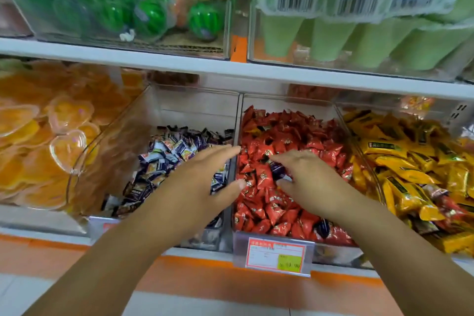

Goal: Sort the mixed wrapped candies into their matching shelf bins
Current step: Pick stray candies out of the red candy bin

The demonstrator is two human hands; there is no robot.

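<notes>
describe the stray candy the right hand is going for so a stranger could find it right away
On the lower shelf, find the bin of red candies, second from the right. Near its middle, at the fingertips of the right hand, lies a purple candy, dark among the red wrappers.

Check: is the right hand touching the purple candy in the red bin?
Touching. Head view shows the right hand with thumb and fingers closed around the purple candy.
</notes>
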